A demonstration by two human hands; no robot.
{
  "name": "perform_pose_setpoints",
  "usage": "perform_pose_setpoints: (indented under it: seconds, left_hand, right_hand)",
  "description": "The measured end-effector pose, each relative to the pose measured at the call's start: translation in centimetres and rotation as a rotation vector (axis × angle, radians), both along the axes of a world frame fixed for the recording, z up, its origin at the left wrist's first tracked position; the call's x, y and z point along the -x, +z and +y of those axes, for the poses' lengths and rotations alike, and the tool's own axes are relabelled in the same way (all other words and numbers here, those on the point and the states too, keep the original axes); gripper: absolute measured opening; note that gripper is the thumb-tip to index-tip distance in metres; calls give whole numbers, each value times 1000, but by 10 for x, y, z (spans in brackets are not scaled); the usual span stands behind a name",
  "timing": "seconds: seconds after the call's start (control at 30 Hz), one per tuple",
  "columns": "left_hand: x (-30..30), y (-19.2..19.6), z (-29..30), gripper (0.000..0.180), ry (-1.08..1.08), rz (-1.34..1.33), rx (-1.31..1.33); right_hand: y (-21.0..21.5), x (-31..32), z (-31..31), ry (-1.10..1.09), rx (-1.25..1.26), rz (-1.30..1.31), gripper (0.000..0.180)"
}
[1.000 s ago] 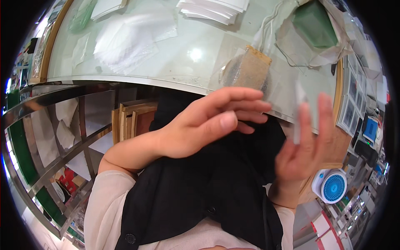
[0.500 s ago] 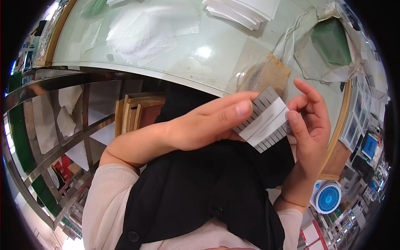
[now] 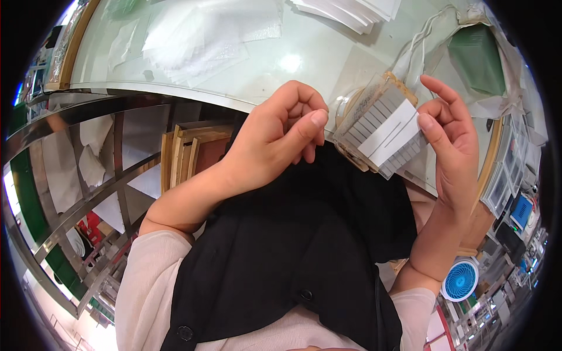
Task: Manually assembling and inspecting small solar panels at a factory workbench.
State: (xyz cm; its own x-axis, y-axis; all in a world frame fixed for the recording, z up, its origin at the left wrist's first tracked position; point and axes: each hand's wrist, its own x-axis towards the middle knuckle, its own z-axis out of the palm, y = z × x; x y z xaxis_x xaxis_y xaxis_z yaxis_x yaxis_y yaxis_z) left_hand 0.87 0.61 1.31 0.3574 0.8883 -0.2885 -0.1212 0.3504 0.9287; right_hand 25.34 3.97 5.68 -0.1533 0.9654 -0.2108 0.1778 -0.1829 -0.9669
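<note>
My right hand (image 3: 451,131) pinches the edge of a thin greyish striped sheet (image 3: 366,120) between thumb and forefinger. Dark parallel lines cross the sheet, and a white strip (image 3: 395,134) with a slit in it lies along its middle. My left hand (image 3: 290,126) is apart from the sheet, to its left. Its fingers are curled in with the thumb against them, and nothing shows in them. Behind the sheet, at the table edge, is a tan, rough-edged block (image 3: 389,77), mostly hidden.
On the pale table (image 3: 234,96) lie clear and white film sheets (image 3: 205,41) and a stack of white paper (image 3: 357,14). White cables (image 3: 418,38) run beside an open bag (image 3: 518,76) with a green block (image 3: 480,61). Wooden frames (image 3: 181,155) stand below left.
My left hand has let go of the striped sheet and moved up and left, its fingers curling. My right hand has carried the sheet slightly up and right.
</note>
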Motion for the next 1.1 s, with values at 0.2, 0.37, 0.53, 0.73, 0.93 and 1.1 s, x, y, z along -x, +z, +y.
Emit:
perform_pose_setpoints:
  seconds: [0.2, 0.37, 0.53, 0.73, 0.93, 1.1]
  left_hand:
    - [-5, -2, 2, 15, -59, -40, 63]
    - [-9, -3, 5, 17, -60, -62, 100]
    - [-11, -2, 6, 16, -51, -77, 129]
    - [-12, 0, 7, 15, -50, -63, 168]
    - [-14, 0, 7, 15, -35, -69, 170]
    - [-14, -1, 7, 15, -35, -66, 161]
  right_hand:
    - [-1, 10, 0, -19, -13, -40, 38]
    - [-2, 10, 0, -10, -100, -185, 34]
    - [-11, -2, -3, -30, -274, -419, 31]
    - [-26, -10, -9, -95, -21, -72, 28]
    - [-27, -12, -9, -92, -8, -17, 29]
    - [-27, -12, -9, -87, 0, -27, 29]
